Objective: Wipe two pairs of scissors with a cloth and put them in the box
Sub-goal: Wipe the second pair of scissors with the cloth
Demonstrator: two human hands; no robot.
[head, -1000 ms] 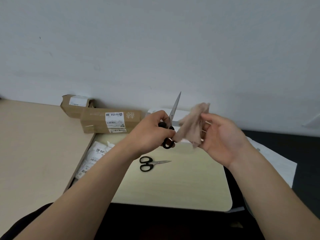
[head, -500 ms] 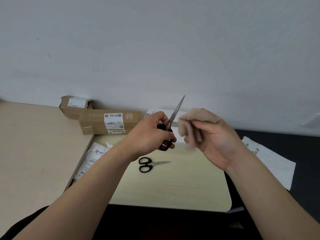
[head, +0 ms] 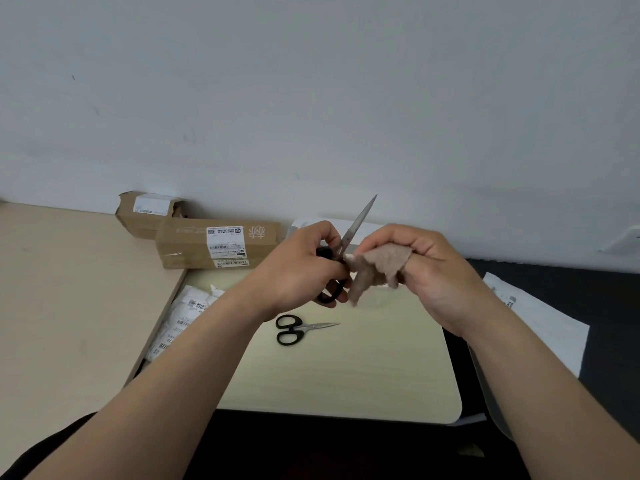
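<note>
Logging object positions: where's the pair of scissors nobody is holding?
In the head view the loose scissors lie flat on the pale tabletop, centre-left, in frame just below the left hand, which grips the other scissors; tips point right.

Left hand (head: 301, 268) grips large scissors (head: 357, 222) by the black handles, blades closed, tip pointing up and right toward the wall (head: 311, 98). Right hand (head: 429, 271) holds a tan cloth (head: 379, 266) bunched under curled fingers; the cloth's left end meets the blades near the pivot. Both are held above the far edge of a pale wooden board (head: 346, 372). Small scissors (head: 294, 329), also black-handled, lie flat on the board left of centre, closed, tips pointing right. Long cardboard box (head: 187, 245) with a white label sits at the board's far left corner, with a shorter torn box (head: 138, 221) behind it by the wall. White labelled packets (head: 180, 320) lie along the board's left edge. White sheet (head: 543, 327) lies off the right edge.
</note>
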